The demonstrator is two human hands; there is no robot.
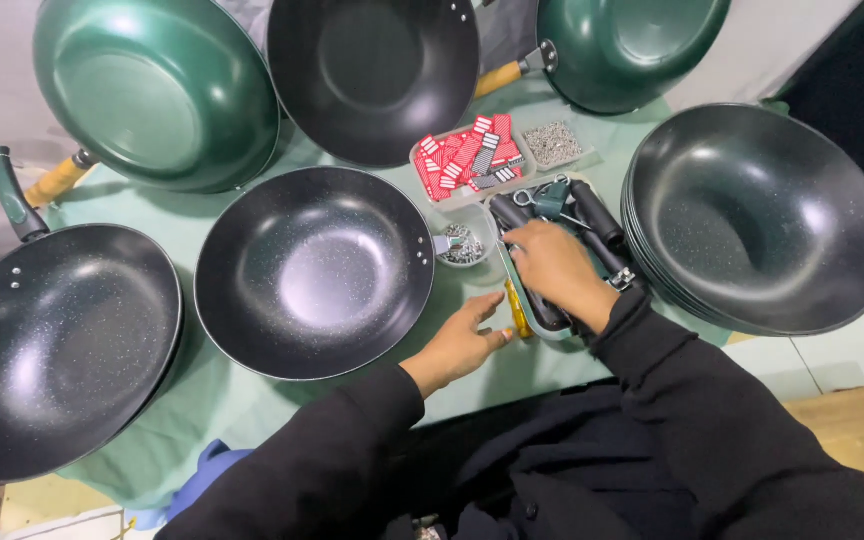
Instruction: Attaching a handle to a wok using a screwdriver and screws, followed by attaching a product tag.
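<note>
1. Far left on the green-covered worktop (pixel 252 410), a speckled black wok (pixel 57 345) already carries a dark green handle (pixel 7 195). Behind it, a green wok (pixel 157 90) shown from its underside has a wooden handle (pixel 57 180). By that showing, these two look finished.
2. In the middle, a black wok (pixel 314 272) lies open side up, its small metal bracket (pixel 445 243) bare of any handle. It reads as the piece in hand, with the handle not yet on. Another black wok (pixel 372 75) leans behind it.
3. The left hand (pixel 460 345) rests flat beside that wok's rim, fingers spread and holding nothing, its tips close to a yellow-handled tool (pixel 518 310).
4. Just beyond are a small bowl of screws (pixel 464 245), a tray of red-and-white packets (pixel 467 158) and a compartment of grey hardware (pixel 552 142).
5. The right hand (pixel 557 270) reaches into a long tray (pixel 552 330) of black handles (pixel 597 215); its grip is curled down over them, but I cannot tell whether it has closed on one.
6. Far right, a stack of handle-less black woks (pixel 757 215) waits, so much seems left. A green wok (pixel 627 50) with a wooden handle sits behind.
</note>
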